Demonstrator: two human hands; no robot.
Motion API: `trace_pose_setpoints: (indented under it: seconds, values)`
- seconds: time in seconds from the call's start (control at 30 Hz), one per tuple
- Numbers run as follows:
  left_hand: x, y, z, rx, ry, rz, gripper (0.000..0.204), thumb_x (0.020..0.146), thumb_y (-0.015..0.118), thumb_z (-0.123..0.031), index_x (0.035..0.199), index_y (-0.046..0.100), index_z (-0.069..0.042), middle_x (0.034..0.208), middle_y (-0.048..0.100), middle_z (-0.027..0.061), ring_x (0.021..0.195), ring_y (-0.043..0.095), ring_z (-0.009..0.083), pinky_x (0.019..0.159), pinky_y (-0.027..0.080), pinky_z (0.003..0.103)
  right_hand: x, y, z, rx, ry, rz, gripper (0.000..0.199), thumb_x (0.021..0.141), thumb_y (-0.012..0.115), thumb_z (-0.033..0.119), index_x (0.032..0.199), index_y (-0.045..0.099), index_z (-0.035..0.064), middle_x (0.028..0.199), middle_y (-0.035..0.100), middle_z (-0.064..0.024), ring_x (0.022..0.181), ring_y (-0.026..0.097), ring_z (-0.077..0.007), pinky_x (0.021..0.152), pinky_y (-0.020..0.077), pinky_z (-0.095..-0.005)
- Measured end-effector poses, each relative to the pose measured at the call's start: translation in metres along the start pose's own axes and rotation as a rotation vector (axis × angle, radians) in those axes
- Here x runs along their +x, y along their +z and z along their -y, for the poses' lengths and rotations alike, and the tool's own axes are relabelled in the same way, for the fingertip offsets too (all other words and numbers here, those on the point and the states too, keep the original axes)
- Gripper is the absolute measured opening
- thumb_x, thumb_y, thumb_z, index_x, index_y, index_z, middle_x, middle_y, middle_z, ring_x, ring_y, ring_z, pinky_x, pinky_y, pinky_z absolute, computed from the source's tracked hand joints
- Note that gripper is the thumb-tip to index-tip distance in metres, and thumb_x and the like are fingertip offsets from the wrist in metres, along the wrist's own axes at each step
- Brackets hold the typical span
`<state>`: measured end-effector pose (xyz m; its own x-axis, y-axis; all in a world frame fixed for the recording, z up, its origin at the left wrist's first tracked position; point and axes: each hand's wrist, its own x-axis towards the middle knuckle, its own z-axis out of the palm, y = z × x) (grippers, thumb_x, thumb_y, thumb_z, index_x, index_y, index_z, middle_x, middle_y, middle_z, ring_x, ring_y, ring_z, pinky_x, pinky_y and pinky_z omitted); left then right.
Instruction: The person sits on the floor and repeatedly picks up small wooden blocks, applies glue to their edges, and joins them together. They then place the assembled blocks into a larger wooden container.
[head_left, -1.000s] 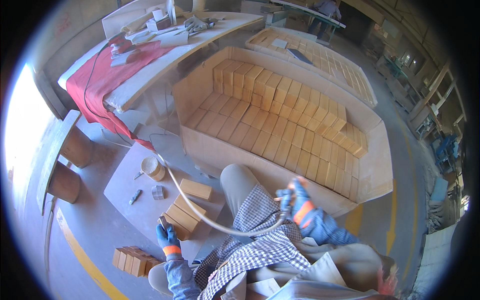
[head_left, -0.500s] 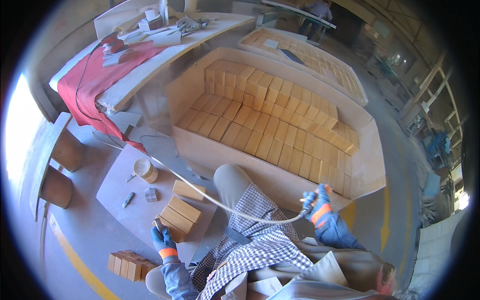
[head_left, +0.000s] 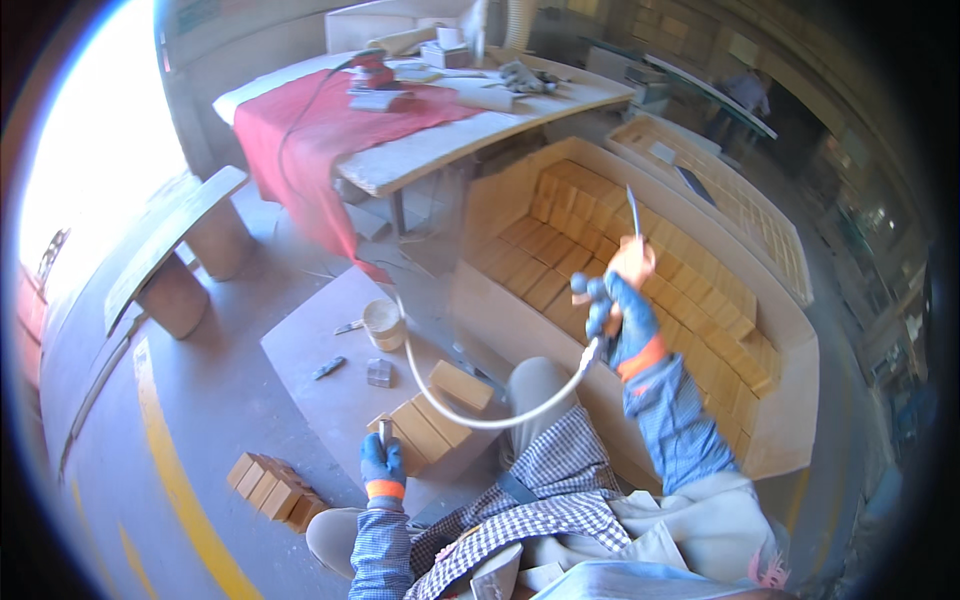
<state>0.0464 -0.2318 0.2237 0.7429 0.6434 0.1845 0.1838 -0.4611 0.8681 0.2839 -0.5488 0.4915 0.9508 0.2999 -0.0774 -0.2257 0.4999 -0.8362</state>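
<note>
I see the right hand (head_left: pixel 628 318), in a blue glove with an orange cuff, raised over the big shallow tray (head_left: pixel 790 420) of tan wooden blocks (head_left: pixel 560 265). Its fingers are clenched around an air blow gun (head_left: pixel 600 300), whose thin metal nozzle (head_left: pixel 633 212) points upward and away from me. A pale hose (head_left: pixel 470 415) leaves the gun's base, sags in a loop across my lap and runs up toward the small tan cup (head_left: pixel 383 324) on the low board (head_left: pixel 300 350) in front of my knees.

My left hand (head_left: pixel 381 462), gloved the same way, is down low at the near edge of that board. Its fingers are closed on a small upright metal piece (head_left: pixel 385 432); I cannot tell what kind of tool it is. It sits just beside a short stack of wooden blocks (head_left: pixel 428 425), with one more block (head_left: pixel 461 385) lying on top at an angle.

Also on the board I see a small grey cube (head_left: pixel 379 372) and two little dark tools (head_left: pixel 329 368) near the cup. On the floor to the left, another cluster of blocks (head_left: pixel 272 488) lies by a yellow painted line (head_left: pixel 165 470). Further off, a long surface (head_left: pixel 470 125) carries a red cloth (head_left: pixel 310 125) with a red power tool (head_left: pixel 372 70) on it.
</note>
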Motion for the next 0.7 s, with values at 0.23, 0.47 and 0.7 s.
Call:
trace_pose_setpoints:
  seconds: [0.23, 0.47, 0.7]
  values:
    - [-0.002, -0.005, -0.019, -0.032, -0.003, -0.021, 0.019, 0.087, 0.065, -0.016, 0.097, 0.056, -0.003, 0.09, 0.057, 0.0196, 0.083, 0.056, 0.0398, 0.076, 0.047, 0.044, 0.158, 0.156, 0.08, -0.763, -0.236, 0.277, 0.029, 0.095, 0.066, 0.035, 0.102, 0.063, 0.0068, 0.082, 0.06, -0.0006, 0.063, 0.053, -0.007, 0.051, 0.0432, -0.0231]
    - [-0.005, -0.011, -0.033, 0.001, 0.014, -0.019, 0.017, 0.09, 0.062, -0.016, 0.099, 0.058, -0.003, 0.091, 0.058, 0.0171, 0.083, 0.057, 0.0351, 0.075, 0.047, 0.041, 0.3, 0.261, 0.065, -0.735, -0.091, 0.214, 0.034, 0.091, 0.071, 0.029, 0.092, 0.057, -0.0011, 0.072, 0.06, -0.0059, 0.055, 0.058, -0.0156, 0.049, 0.0526, -0.0292]
    - [-0.003, -0.016, -0.047, -0.032, -0.048, -0.004, 0.021, 0.089, 0.063, -0.015, 0.107, 0.061, -0.004, 0.095, 0.06, 0.0193, 0.088, 0.059, 0.039, 0.077, 0.048, 0.044, 0.431, 0.303, 0.032, -1.185, -0.299, 0.076, 0.032, 0.091, 0.071, 0.034, 0.088, 0.059, 0.0045, 0.072, 0.064, -0.0113, 0.051, 0.062, -0.0208, 0.046, 0.0529, -0.0334]
